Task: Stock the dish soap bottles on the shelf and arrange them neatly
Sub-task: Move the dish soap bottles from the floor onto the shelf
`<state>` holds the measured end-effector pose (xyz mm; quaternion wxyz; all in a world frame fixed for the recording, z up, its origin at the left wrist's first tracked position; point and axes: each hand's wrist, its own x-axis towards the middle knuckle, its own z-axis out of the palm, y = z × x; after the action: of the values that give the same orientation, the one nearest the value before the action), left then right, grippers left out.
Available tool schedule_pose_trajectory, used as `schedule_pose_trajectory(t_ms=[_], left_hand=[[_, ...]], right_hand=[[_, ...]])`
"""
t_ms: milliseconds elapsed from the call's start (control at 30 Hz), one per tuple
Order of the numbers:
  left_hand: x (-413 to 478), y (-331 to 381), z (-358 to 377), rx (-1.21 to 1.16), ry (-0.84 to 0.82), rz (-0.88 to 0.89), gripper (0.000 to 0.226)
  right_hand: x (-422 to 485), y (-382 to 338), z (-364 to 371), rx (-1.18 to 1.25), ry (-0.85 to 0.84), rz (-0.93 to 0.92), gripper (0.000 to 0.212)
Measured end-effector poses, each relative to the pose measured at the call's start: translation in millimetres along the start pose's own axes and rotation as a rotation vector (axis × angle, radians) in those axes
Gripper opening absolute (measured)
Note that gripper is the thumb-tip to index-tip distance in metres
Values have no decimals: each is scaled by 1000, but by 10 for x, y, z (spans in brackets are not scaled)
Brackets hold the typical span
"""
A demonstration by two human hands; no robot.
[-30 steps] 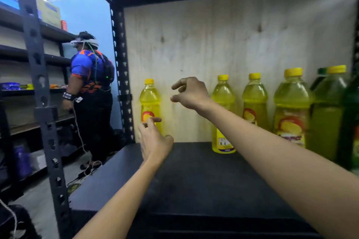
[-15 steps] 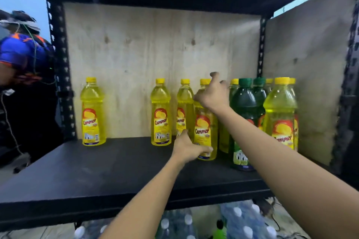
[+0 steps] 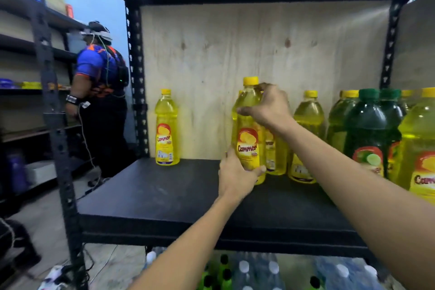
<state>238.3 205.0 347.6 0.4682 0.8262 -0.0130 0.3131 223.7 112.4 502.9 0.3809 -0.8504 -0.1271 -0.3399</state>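
Note:
A yellow dish soap bottle (image 3: 248,129) stands upright on the black shelf (image 3: 164,193), held by both hands. My left hand (image 3: 235,173) grips its base and my right hand (image 3: 268,107) grips its shoulder just under the cap. A lone yellow bottle (image 3: 166,129) stands at the back left. More yellow bottles (image 3: 307,134) stand behind and to the right of the held one. Green bottles (image 3: 368,129) and another yellow bottle (image 3: 421,146) crowd the right end.
Plywood (image 3: 235,54) backs the shelf, with black perforated posts (image 3: 136,82) at its corners. Below the shelf lie packs of bottles with white caps (image 3: 259,268). At left a person in a blue shirt (image 3: 98,82) faces another rack; cables trail on the floor.
Both hands have closed on one yellow bottle, the left at its base and the right near its neck. The bottle now stands forward of the back row. The view swung slightly left.

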Motion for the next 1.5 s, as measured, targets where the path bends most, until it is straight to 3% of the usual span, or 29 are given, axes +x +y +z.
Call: schedule_pose_trajectory(t_ms=[200, 367, 867, 900, 967, 1000, 1067, 1133, 1200, 1233, 1367, 1500], left_hand=[[407, -798, -1241, 243, 145, -39, 90], [614, -1230, -1776, 281, 213, -123, 62], [619, -1480, -1967, 287, 168, -162, 60], [613, -1434, -1985, 286, 152, -201, 66], [559, -1289, -1976, 295, 121, -296, 101], [486, -1175, -1951, 314, 174, -289, 110], [289, -908, -1867, 428, 373, -84, 98], [161, -633, -1720, 538, 490, 248, 74], [190, -436, -1468, 458, 360, 400, 58], [243, -360, -1324, 375, 234, 370, 54], [534, -209, -615, 50, -113, -61, 61], [775, -213, -99, 55, -166, -262, 86]], right_hand=[[206, -798, 1148, 190, -166, 9, 66], [301, -1281, 1870, 227, -288, -41, 66], [231, -1403, 2155, 190, -352, -78, 65], [215, -1395, 2112, 190, -376, -81, 66], [171, -1316, 1925, 233, -426, -54, 73], [159, -1238, 1798, 263, -421, -33, 78], [156, -1000, 1519, 288, -321, -12, 75], [188, -680, 1218, 253, -148, 4, 61], [282, -346, 961, 195, 21, 58, 55], [330, -208, 873, 178, 68, 102, 57], [489, 222, 672, 205, 76, 246, 74], [646, 404, 691, 211, 24, 209, 87]])
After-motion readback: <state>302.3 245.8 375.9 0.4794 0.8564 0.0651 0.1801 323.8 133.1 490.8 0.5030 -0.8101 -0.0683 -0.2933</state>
